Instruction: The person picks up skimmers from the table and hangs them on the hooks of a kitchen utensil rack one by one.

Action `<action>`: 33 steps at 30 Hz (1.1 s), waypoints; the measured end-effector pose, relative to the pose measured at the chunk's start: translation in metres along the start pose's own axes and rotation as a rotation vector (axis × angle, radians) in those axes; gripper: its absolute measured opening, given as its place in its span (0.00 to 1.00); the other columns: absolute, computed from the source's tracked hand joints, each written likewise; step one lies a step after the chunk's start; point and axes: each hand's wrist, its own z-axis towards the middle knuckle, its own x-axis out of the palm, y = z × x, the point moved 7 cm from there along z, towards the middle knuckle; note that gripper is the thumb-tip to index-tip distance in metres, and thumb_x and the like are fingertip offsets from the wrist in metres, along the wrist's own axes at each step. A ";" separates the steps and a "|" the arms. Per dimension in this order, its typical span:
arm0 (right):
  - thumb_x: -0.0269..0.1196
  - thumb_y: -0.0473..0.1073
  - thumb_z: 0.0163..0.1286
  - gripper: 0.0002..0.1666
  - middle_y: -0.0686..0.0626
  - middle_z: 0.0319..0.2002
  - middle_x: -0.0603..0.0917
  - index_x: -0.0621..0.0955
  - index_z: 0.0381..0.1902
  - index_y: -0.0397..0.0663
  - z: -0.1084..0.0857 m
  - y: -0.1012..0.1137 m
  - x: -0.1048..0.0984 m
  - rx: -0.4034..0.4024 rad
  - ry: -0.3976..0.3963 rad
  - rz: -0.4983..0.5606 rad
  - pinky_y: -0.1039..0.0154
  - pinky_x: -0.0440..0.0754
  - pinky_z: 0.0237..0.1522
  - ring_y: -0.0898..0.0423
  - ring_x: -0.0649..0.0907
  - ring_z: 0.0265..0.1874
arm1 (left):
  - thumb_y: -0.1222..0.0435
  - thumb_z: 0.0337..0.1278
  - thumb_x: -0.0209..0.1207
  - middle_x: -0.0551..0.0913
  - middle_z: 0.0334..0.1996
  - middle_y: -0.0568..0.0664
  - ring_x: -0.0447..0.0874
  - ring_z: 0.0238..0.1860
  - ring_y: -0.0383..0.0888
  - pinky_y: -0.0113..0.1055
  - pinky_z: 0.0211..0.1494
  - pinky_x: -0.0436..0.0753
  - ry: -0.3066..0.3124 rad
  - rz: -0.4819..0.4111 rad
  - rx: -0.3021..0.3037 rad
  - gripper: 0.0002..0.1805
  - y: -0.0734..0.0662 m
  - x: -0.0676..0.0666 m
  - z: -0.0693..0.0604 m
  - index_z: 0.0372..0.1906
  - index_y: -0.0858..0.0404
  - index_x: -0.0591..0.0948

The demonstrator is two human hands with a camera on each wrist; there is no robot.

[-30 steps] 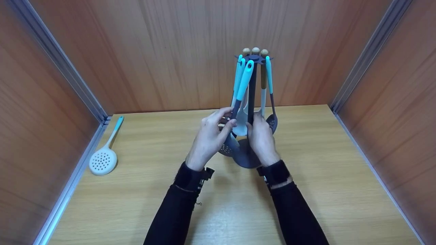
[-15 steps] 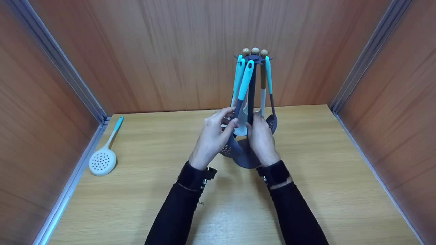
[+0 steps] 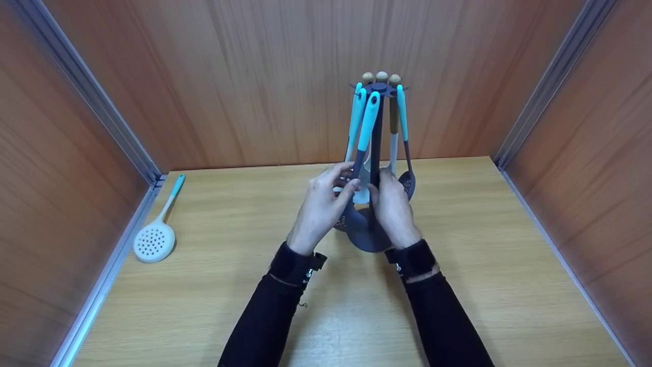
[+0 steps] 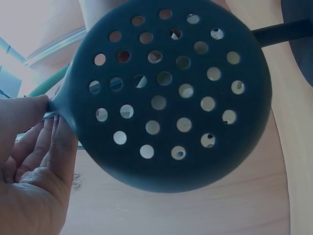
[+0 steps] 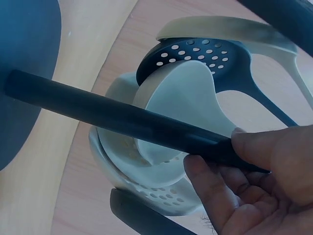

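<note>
In the head view, an upright dark utensil stand (image 3: 377, 148) has a round base and several hanging utensils. My left hand (image 3: 321, 204) is at the stand's left and pinches a dark skimmer by its neck. The skimmer's turquoise handle (image 3: 369, 122) leans at the stand's front, its top at the hook ring. Seen close in the left wrist view, the skimmer (image 4: 171, 115) has a round, perforated head. My right hand (image 3: 392, 206) grips the stand's pole low down; the right wrist view shows thumb and fingers around the pole (image 5: 122, 115).
A pale skimmer (image 3: 154, 240) with a turquoise handle lies at the table's left. Behind the pole hang pale utensils (image 5: 181, 107) and another dark perforated one (image 5: 239, 63). Wooden-handled utensils (image 3: 394, 114) hang at the back. Wooden panels (image 3: 265, 86) enclose the table (image 3: 244, 204).
My left hand has shifted slightly right, toward the pole, and the lower part of the dark skimmer has moved with it. The right hand and the stand stay almost still.
</note>
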 end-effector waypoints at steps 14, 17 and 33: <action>0.68 0.37 0.89 0.14 0.32 0.60 0.93 0.85 0.64 0.34 -0.001 0.003 -0.010 -0.009 -0.006 0.015 0.39 0.95 0.60 0.37 0.95 0.60 | 0.64 0.90 0.66 0.94 0.66 0.57 0.97 0.62 0.52 0.49 0.65 0.98 0.026 0.020 -0.014 0.24 0.004 0.006 0.000 0.81 0.61 0.83; 0.68 0.37 0.90 0.15 0.33 0.62 0.92 0.85 0.66 0.35 -0.001 0.001 -0.011 0.007 0.009 0.019 0.40 0.96 0.62 0.37 0.95 0.63 | 0.64 0.90 0.66 0.93 0.68 0.57 0.96 0.64 0.52 0.50 0.67 0.97 0.036 0.015 -0.028 0.23 0.006 0.007 -0.001 0.80 0.61 0.84; 0.66 0.38 0.91 0.20 0.36 0.66 0.92 0.82 0.73 0.38 -0.004 0.007 -0.029 0.050 0.011 0.040 0.43 0.97 0.65 0.39 0.94 0.65 | 0.65 0.92 0.62 0.92 0.70 0.56 0.95 0.68 0.52 0.48 0.71 0.95 0.085 0.015 -0.043 0.24 0.013 0.010 -0.003 0.82 0.62 0.82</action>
